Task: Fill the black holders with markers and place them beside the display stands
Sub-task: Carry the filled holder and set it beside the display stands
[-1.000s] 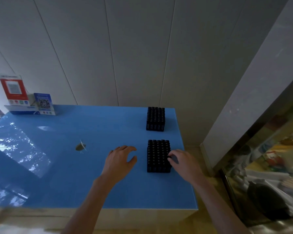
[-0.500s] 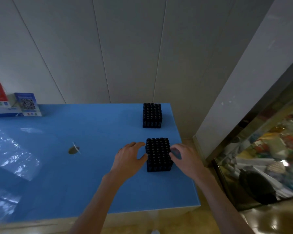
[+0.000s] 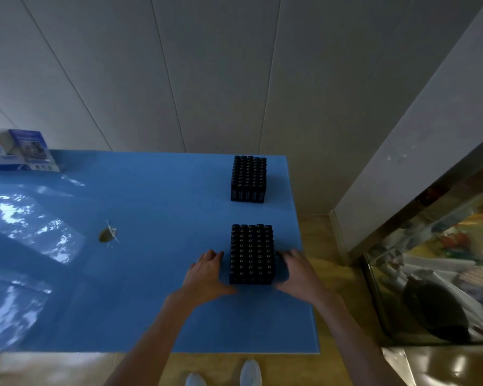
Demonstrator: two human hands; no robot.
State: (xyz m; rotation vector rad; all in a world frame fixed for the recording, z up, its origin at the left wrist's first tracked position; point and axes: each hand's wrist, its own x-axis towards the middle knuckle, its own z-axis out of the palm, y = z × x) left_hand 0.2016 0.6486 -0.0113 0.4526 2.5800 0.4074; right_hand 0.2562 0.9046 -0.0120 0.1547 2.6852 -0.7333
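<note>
We judge the near holder (image 3: pixel 251 254), packed with markers, to be heavy and rigid but loose on top, so we should take it low by its two long sides and keep it level. It is a black block of capped tips standing on the blue tabletop (image 3: pixel 140 274) near its right edge. Our left hand (image 3: pixel 207 271) and right hand (image 3: pixel 296 270) flank it with fingers relaxed; whether they touch it, we cannot tell.

tabletop (image 3: pixel 156 274): bright glossy blue, pale mottled reflections on its left side
near holder (image 3: pixel 251 253): black, top a grid of small ringed dots
far holder (image 3: pixel 248 178): black, same dotted grid
display stands (image 3: pixel 32 150): blue and white, red at the edge
wall (image 3: pixel 207 71): grey panels, thin dark seams
shoes (image 3: pixel 250 373): white
</note>
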